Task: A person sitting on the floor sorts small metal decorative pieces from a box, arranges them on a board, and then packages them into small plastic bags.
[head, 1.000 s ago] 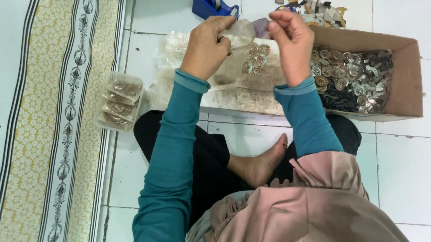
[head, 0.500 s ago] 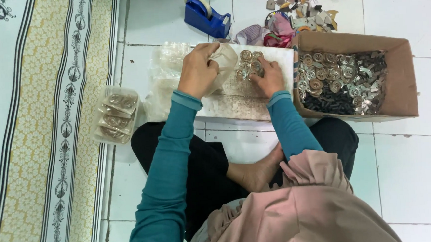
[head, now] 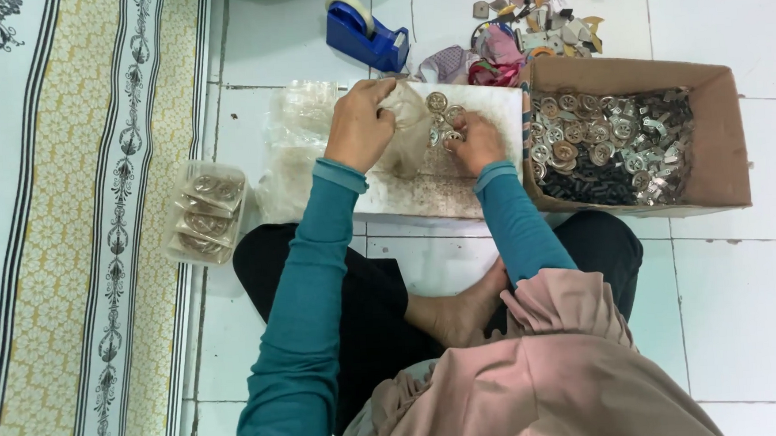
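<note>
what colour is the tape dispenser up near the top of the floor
The tape dispenser is blue, holding a pale roll of tape; the head view shows it.

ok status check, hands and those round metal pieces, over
Left hand pinching a small clear bag. Right hand on round metal pieces over the white board. Cardboard box of more pieces at right; nothing blocking.
</note>
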